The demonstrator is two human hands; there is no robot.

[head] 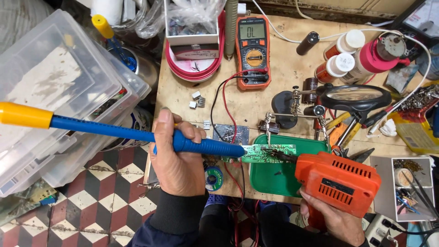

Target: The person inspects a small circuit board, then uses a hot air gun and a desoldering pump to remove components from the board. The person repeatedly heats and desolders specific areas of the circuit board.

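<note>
Left hand grip clamped on the blue desoldering pump; its long axis lies nearly level, yellow end far left, tip pointing right onto the green circuit board. Right hand grip closed round the orange soldering gun, its tip pointing left at the board, above the green tray on the bench.

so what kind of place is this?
Likely a small electronics repair bench: a multimeter on the wooden table, a green circuit board in a clip stand, and an orange soldering gun in the right hand.
</note>
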